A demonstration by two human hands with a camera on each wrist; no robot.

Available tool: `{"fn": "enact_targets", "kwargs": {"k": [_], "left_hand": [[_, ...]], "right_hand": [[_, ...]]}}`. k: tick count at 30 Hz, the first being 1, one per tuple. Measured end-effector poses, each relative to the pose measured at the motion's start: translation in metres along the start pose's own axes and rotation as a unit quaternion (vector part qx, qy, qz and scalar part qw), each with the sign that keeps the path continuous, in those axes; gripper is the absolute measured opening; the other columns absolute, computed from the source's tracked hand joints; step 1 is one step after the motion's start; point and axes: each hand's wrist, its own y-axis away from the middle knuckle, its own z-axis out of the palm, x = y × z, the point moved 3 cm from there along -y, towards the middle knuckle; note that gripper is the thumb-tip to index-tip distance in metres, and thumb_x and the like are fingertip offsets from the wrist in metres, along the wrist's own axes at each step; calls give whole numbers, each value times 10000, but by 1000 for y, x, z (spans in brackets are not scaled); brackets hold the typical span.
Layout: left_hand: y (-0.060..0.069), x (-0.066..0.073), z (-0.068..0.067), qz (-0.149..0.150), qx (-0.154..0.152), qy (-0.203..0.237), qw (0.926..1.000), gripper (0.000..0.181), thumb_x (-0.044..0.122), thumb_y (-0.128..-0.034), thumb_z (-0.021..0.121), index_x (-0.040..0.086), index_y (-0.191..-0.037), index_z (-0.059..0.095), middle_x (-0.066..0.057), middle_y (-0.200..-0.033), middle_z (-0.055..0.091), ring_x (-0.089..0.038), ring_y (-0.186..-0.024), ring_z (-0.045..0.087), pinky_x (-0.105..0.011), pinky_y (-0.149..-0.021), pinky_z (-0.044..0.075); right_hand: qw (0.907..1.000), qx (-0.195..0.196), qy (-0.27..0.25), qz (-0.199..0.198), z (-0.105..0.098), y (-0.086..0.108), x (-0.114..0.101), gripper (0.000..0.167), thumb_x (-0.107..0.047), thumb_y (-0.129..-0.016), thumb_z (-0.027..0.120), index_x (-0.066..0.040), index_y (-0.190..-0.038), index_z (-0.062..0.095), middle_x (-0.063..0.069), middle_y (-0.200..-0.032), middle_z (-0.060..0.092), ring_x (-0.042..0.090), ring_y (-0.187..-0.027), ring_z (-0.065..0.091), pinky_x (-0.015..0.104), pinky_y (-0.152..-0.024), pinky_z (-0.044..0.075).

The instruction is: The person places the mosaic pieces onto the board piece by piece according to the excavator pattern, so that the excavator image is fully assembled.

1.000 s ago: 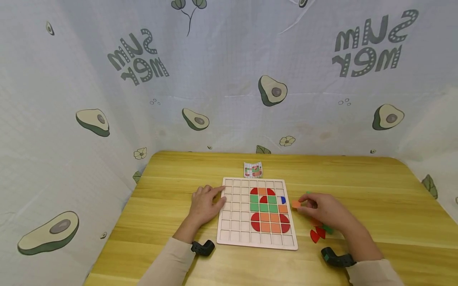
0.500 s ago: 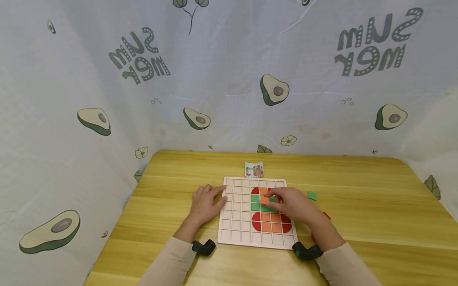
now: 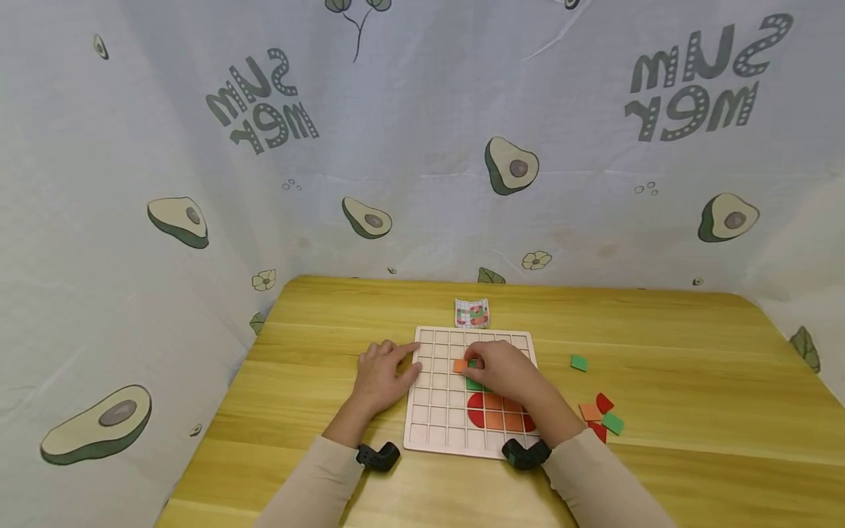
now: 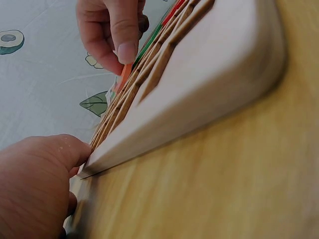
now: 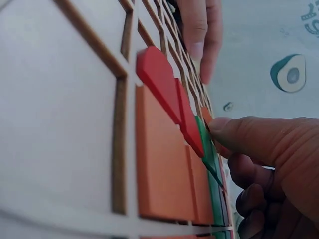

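My right hand (image 3: 503,370) pinches an orange square tile (image 3: 460,365) between thumb and fingers, over a cell left of the green tiles (image 3: 473,383). That tile also shows as a thin orange edge (image 4: 123,75) in the left wrist view. My left hand (image 3: 383,378) rests along the left edge of the pale wooden grid board (image 3: 428,437), thumb and forefinger touching its rim. Red rounded pieces (image 3: 476,411) and orange squares (image 3: 493,419) sit in the lower cells. The right hand and forearm cover part of the upper right cells.
Loose pieces lie on the wooden table right of the board: a green square (image 3: 579,363), another green square (image 3: 612,423), an orange square (image 3: 590,413) and red pieces (image 3: 604,402). A small printed pattern card (image 3: 472,313) stands behind the board. A patterned curtain (image 3: 436,147) hangs behind.
My right hand has carried the orange tile leftward from beside the board, across the green tiles, to a cell left of them. The left hand keeps its place at the board's edge.
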Motion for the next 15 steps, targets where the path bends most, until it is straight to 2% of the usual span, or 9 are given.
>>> {"fn": "enact_targets", "kwargs": {"k": [3,10,15], "left_hand": [[0,0,0,21,13,-27,10000,429,433,-962,626,274,-1357,677,19,-910,564,-149,-814,392,-327,-763,281],[-1,0,0,-36,-36,-57,10000,437,440,-965,623,275,-1367,670,16,-915,564,-154,-820,394,-329,-773,285],[-1,0,1,-70,-75,-88,9999,438,445,-966,623,279,-1369,668,14,-933,579,-153,-834,407,-329,-782,290]], "right_hand": [[10000,17,40,33,2,-2,-2,206,-274,-926,747,-131,-1074,738,-61,-737,606,111,-682,516,323,-710,482],[10000,26,17,-36,1,-2,-5,226,-268,-920,754,-117,-1087,737,-55,-722,592,114,-655,507,302,-660,446],[9999,34,-143,19,-2,1,1,211,-267,-923,755,-128,-1081,740,-48,-716,568,116,-655,492,297,-647,421]]}}
